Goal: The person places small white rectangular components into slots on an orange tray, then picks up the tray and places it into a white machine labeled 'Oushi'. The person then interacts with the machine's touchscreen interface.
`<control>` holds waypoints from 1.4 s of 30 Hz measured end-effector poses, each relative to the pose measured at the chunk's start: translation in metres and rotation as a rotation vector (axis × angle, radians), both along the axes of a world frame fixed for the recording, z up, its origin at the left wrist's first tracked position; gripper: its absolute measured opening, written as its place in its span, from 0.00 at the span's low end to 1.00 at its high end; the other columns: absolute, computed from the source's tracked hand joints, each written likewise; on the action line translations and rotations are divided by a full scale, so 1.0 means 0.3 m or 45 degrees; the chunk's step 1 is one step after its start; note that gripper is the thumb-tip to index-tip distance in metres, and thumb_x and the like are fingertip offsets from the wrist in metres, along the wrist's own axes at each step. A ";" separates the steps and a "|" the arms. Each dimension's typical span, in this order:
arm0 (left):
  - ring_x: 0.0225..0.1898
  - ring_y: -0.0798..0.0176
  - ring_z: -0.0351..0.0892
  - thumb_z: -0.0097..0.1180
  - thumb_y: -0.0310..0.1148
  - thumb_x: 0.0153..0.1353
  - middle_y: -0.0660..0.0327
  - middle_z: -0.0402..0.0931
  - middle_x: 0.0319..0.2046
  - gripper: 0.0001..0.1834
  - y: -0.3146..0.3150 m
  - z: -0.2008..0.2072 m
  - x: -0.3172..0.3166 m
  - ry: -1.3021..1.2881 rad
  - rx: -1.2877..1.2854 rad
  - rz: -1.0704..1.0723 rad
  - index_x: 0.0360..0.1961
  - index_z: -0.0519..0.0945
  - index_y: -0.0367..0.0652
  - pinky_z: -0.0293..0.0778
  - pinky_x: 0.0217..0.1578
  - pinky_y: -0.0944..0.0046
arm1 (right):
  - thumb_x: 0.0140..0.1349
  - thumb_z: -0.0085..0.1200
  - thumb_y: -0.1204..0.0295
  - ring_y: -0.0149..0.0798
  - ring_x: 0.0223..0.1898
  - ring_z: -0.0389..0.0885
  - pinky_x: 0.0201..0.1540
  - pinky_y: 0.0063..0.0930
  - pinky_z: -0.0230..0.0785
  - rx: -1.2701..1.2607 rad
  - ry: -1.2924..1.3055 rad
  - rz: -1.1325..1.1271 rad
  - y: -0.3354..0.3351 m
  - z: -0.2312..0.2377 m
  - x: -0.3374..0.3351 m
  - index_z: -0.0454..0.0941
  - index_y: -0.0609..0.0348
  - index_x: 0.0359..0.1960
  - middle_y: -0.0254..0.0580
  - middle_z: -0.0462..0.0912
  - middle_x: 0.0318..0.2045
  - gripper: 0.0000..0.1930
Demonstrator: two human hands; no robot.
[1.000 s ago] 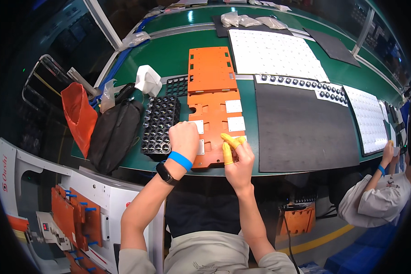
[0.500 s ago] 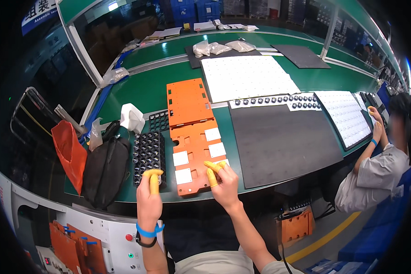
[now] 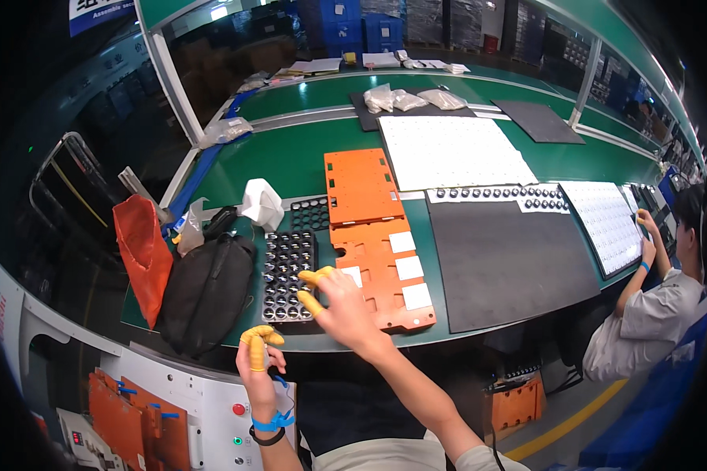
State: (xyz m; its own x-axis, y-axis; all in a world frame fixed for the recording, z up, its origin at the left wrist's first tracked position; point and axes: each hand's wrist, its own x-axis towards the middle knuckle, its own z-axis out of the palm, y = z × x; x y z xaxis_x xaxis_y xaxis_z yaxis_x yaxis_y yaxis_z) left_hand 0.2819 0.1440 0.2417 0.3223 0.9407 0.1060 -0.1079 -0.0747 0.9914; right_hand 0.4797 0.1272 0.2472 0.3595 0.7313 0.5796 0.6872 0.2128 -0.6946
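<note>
- On the blue-and-white sign (image 3: 102, 17) at upper left, dark characters stood above smaller white Latin letters, the top cut off;
- red lettering (image 3: 5, 314) ran along the white machine panel (image 3: 6, 334), its first part lost in shadow;
- a small display (image 3: 77, 439) showed lit red digits, too small to read;
- pale labels (image 3: 339, 9) marked the blue bins (image 3: 342, 30), illegible.
</note>
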 end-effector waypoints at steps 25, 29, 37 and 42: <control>0.47 0.42 0.68 0.76 0.32 0.42 0.50 0.66 0.41 0.27 0.004 -0.126 0.115 1.179 0.509 0.506 0.36 0.69 0.35 0.62 0.47 0.48 | 0.64 0.55 0.63 0.77 0.57 0.70 0.69 0.72 0.40 -0.536 -0.528 -0.217 0.132 -0.065 -0.081 0.73 0.79 0.40 0.70 0.81 0.38 0.22; 0.50 0.43 0.67 0.78 0.36 0.41 0.50 0.68 0.45 0.34 0.030 -0.131 0.122 1.205 0.544 0.558 0.46 0.72 0.34 0.62 0.49 0.49 | 0.64 0.56 0.61 0.74 0.60 0.69 0.71 0.70 0.38 -0.606 -0.458 -0.244 0.131 -0.057 -0.089 0.73 0.83 0.44 0.71 0.81 0.37 0.26; 0.49 0.48 0.68 0.81 0.45 0.37 0.53 0.69 0.44 0.46 0.081 -0.192 0.092 1.211 0.662 0.600 0.56 0.72 0.36 0.61 0.48 0.53 | 0.57 0.64 0.64 0.57 0.52 0.73 0.69 0.55 0.53 -0.218 -0.357 -0.299 0.198 0.010 -0.172 0.78 0.71 0.39 0.56 0.77 0.40 0.19; 0.49 0.47 0.68 0.82 0.46 0.36 0.53 0.68 0.45 0.47 0.075 -0.183 0.097 1.152 0.609 0.608 0.55 0.72 0.35 0.60 0.48 0.53 | 0.50 0.68 0.65 0.48 0.42 0.74 0.48 0.41 0.65 -0.340 -0.364 -0.343 0.277 0.000 -0.166 0.79 0.65 0.30 0.49 0.77 0.34 0.15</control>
State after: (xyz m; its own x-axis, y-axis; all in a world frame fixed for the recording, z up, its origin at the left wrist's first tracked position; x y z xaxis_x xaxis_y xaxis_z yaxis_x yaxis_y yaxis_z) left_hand 0.3109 0.1665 0.1868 0.0817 0.9135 0.3986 0.7765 -0.3090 0.5491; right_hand 0.4299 0.2103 0.2473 0.4103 0.7707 0.4875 0.8651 -0.1598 -0.4755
